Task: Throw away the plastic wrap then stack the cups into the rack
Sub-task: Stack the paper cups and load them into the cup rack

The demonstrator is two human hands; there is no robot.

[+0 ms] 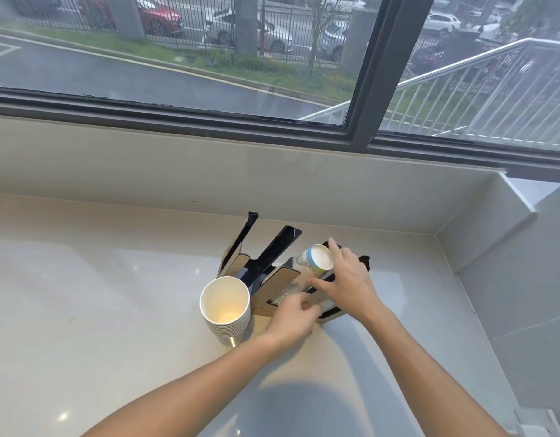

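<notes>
Closest to the camera are two bare forearms reaching out over a pale glossy countertop (83, 294), which has a soft dark shadow on it right between the arms. The left hand (291, 320) is down at the near front edge of the cup rack (272, 279), fingers curled in like it's pinching something small, but honestly I can't tell what, if anything, is in there. The right hand (348, 282) is spread loosely over the right side of the rack, index finger pointing up and touching the rim of a blue-and-white printed paper cup (316, 260) that lies tilted in the rack's right slot, mouth facing the camera; thumb rests lower on the rack, so it's more steadying than gripping. The rack is black panels with wooden faces, fanned out, and its left slots look unfilled. Just beside it on the left stands an upright stack of white paper cups (225, 310), touching the counter. Behind everything there's a window (209, 58) with parked cars outside.
</notes>
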